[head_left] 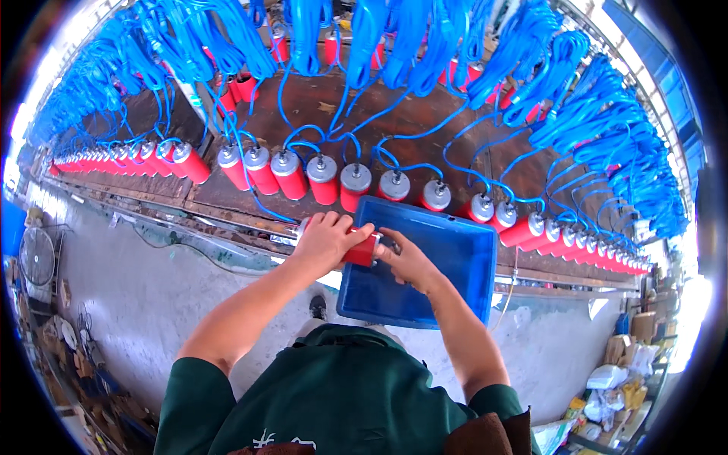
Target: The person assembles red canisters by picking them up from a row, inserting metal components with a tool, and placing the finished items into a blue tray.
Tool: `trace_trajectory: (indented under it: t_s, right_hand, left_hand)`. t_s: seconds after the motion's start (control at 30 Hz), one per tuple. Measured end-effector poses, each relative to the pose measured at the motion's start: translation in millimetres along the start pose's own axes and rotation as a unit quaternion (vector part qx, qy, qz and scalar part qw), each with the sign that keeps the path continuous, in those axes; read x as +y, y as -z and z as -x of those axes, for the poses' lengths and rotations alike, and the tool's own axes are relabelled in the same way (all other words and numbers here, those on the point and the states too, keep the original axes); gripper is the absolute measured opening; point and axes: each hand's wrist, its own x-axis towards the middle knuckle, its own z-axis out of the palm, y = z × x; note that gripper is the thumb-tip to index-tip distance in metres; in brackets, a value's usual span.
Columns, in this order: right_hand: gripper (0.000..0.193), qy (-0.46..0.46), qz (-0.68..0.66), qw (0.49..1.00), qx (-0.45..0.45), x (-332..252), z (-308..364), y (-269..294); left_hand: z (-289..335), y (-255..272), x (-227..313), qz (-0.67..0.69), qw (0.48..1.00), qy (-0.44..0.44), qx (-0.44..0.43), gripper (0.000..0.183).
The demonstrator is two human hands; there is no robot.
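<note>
My left hand [327, 241] is wrapped over a red cylinder [359, 250] with metal ends, which lies sideways above the left edge of a blue plastic crate [419, 218]. A blue cable runs from the cylinder's left end back toward the bench. At the right end, my right hand [406, 262] has its thumb and fingers curled in close. Something small and dark shows between those fingers, too small to name. Just behind the crate stand several more red cylinders [322, 182] with silver tops, each with a blue cable.
A long brown bench [250, 106] carries the row of cylinders along its near edge. Coiled blue cables [371, 38] hang in bundles above it. Concrete floor [159, 280] lies below. A standing fan [38, 258] is at far left, and boxes and bags [607, 387] are piled at lower right.
</note>
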Motion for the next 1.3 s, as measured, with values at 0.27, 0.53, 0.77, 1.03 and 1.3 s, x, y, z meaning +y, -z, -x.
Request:
trace_trajectory:
  t_s: [0.27, 0.53, 0.77, 1.03, 1.3]
  right_hand:
    - [0.078, 0.022, -0.061, 0.998, 0.013, 12.5, -3.8, -19.1]
    - [0.077, 0.017, -0.008, 0.999, 0.026, 8.7, 1.0, -26.9]
    - [0.078, 0.060, 0.156, 0.984, 0.061, -5.6, 8.5, -34.9]
    - [0.057, 0.058, 0.099, 0.974, 0.197, 12.7, 48.1, 0.9]
    - [0.046, -0.024, 0.017, 0.951, 0.307, 38.4, 77.0, -10.0]
  left_hand:
    - [26.0, -7.1, -2.7, 0.039, 0.986, 0.024, 0.158, 0.090]
    - [75.6, -79.7, -14.1, 0.767, 0.463, 0.428, 0.122, 0.086]
    - [49.4, -58.3, -17.2, 0.826, 0.352, 0.410, 0.161, 0.076]
    - [139.7, -26.7, -123.2, 0.623, 0.551, 0.420, 0.361, 0.068]
    - [187.0, 19.5, -269.3, 0.221, 0.829, 0.452, 0.245, 0.088]
